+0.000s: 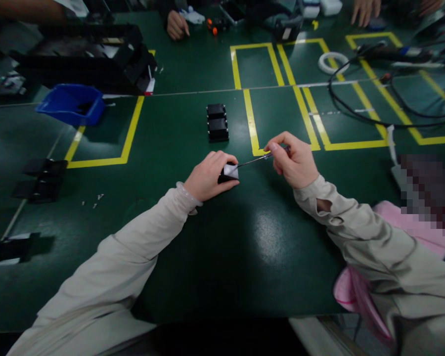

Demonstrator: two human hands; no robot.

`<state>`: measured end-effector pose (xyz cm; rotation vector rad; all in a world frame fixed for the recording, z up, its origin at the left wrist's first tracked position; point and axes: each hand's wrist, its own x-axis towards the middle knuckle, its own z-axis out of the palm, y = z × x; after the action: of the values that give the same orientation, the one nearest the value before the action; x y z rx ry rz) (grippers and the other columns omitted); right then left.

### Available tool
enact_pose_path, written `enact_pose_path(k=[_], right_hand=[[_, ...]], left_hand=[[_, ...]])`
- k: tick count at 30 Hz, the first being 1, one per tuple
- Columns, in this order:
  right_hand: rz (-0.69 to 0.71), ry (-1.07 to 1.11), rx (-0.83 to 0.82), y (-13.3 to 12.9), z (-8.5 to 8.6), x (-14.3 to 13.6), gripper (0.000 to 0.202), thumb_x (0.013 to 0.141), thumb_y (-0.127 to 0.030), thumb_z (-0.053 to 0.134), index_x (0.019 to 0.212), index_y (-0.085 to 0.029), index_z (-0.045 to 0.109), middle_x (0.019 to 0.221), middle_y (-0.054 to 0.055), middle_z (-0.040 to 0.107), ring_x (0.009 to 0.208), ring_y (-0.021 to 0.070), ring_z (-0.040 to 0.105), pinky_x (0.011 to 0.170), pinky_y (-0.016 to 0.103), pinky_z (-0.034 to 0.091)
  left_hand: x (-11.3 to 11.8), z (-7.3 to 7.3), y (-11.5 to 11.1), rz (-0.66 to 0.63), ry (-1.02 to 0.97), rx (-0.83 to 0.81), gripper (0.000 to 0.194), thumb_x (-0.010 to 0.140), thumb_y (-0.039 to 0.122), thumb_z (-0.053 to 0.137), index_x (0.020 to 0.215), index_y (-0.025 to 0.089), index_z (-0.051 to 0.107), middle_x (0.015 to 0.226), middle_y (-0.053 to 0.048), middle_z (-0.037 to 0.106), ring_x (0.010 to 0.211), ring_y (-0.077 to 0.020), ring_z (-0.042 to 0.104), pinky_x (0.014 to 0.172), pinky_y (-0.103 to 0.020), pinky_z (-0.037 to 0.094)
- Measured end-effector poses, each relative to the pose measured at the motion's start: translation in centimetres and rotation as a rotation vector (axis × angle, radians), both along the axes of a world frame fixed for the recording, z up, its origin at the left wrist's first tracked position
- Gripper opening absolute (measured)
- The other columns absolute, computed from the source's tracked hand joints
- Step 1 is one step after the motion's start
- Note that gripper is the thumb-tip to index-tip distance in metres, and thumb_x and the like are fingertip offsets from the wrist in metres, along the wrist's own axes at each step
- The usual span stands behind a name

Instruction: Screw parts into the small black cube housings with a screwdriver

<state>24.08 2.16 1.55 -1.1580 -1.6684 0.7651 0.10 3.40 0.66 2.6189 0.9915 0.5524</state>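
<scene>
Near the middle of the green table (222, 257), my left hand (210, 174) is wrapped round a small black part with a pale top face (230, 171). My right hand (292, 159) grips a thin metal screwdriver-like tool (252, 160) between thumb and fingers. The tool's shaft points left, its tip at the part in my left hand; exact contact is too small to tell. Just beyond my hands lies a black two-section block (217, 122). Several tiny screws (95, 205) lie to the left of my left forearm.
At the left are a blue bin (74, 104), a black rack (81, 64) and black parts (40, 180). A white tape roll (333, 63) and black cables (356, 118) lie at the right. Other people's hands (177, 24) rest across the table. Pink cloth (411, 227) is by my right arm.
</scene>
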Motion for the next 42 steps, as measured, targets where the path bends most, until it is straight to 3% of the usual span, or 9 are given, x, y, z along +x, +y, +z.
enact_pose_path(k=[4, 10, 15, 20, 25, 30, 36, 42], right_hand=[[0.013, 0.029, 0.008, -0.06, 0.02, -0.07, 0.016, 0.093, -0.039, 0.052, 0.097, -0.023, 0.053, 0.049, -0.009, 0.043, 0.037, 0.0085, 0.043, 0.040, 0.026, 0.033], [-0.004, 0.009, -0.019, -0.13, 0.19, -0.11, 0.024, 0.093, -0.044, 0.051, 0.083, -0.022, 0.054, 0.045, -0.009, 0.040, 0.035, 0.0077, 0.040, 0.037, 0.025, 0.028], [0.034, 0.051, -0.023, -0.16, 0.17, -0.05, 0.019, 0.092, -0.042, 0.053, 0.095, -0.023, 0.053, 0.048, -0.009, 0.044, 0.037, 0.0085, 0.043, 0.039, 0.025, 0.033], [0.019, 0.014, -0.038, -0.23, 0.31, -0.10, 0.023, 0.093, -0.044, 0.050, 0.083, -0.023, 0.054, 0.043, -0.009, 0.040, 0.034, 0.0081, 0.041, 0.035, 0.025, 0.029], [0.022, 0.041, -0.025, -0.09, 0.11, 0.02, 0.015, 0.093, -0.039, 0.054, 0.097, -0.025, 0.054, 0.048, -0.009, 0.044, 0.037, 0.0090, 0.044, 0.039, 0.026, 0.034], [0.013, 0.027, -0.056, -0.08, 0.15, 0.05, 0.024, 0.093, -0.046, 0.051, 0.085, -0.024, 0.055, 0.043, -0.009, 0.040, 0.033, 0.0081, 0.041, 0.035, 0.025, 0.030], [0.018, 0.050, -0.025, -0.03, 0.09, -0.03, 0.018, 0.091, -0.041, 0.054, 0.098, -0.024, 0.054, 0.048, -0.009, 0.045, 0.037, 0.0091, 0.044, 0.038, 0.026, 0.034], [0.012, -0.001, -0.041, -0.08, 0.10, 0.02, 0.025, 0.093, -0.045, 0.051, 0.083, -0.023, 0.056, 0.042, -0.009, 0.041, 0.033, 0.0079, 0.041, 0.035, 0.024, 0.028]], left_hand=[[0.03, 0.07, 0.00, 0.004, 0.003, 0.005, 0.036, 0.084, 0.033, 0.068, 0.111, 0.016, 0.051, 0.107, -0.008, 0.060, 0.097, -0.0226, 0.054, 0.083, -0.035, 0.046], [0.06, -0.02, -0.02, -0.003, -0.001, 0.017, 0.037, 0.084, 0.033, 0.068, 0.112, 0.016, 0.051, 0.107, -0.008, 0.060, 0.096, -0.0221, 0.054, 0.082, -0.034, 0.046], [0.01, -0.11, 0.00, -0.001, 0.000, 0.014, 0.037, 0.084, 0.034, 0.067, 0.112, 0.016, 0.050, 0.107, -0.008, 0.060, 0.096, -0.0222, 0.054, 0.082, -0.035, 0.046], [0.03, 0.03, -0.02, 0.004, 0.009, -0.002, 0.036, 0.085, 0.034, 0.067, 0.112, 0.017, 0.050, 0.107, -0.008, 0.060, 0.096, -0.0226, 0.054, 0.082, -0.035, 0.046], [0.03, 0.14, -0.06, 0.008, 0.004, -0.020, 0.036, 0.084, 0.032, 0.067, 0.112, 0.017, 0.050, 0.108, -0.008, 0.060, 0.098, -0.0230, 0.054, 0.083, -0.036, 0.046], [0.03, 0.11, -0.04, 0.008, 0.009, -0.021, 0.036, 0.084, 0.033, 0.067, 0.112, 0.017, 0.050, 0.108, -0.009, 0.060, 0.097, -0.0227, 0.054, 0.083, -0.035, 0.046], [-0.01, 0.05, -0.02, 0.003, 0.009, 0.000, 0.036, 0.084, 0.033, 0.067, 0.111, 0.016, 0.050, 0.108, -0.008, 0.060, 0.096, -0.0224, 0.054, 0.083, -0.035, 0.046], [-0.02, 0.04, -0.02, 0.010, 0.012, -0.005, 0.036, 0.084, 0.033, 0.067, 0.112, 0.017, 0.050, 0.108, -0.008, 0.060, 0.097, -0.0228, 0.054, 0.083, -0.035, 0.046]])
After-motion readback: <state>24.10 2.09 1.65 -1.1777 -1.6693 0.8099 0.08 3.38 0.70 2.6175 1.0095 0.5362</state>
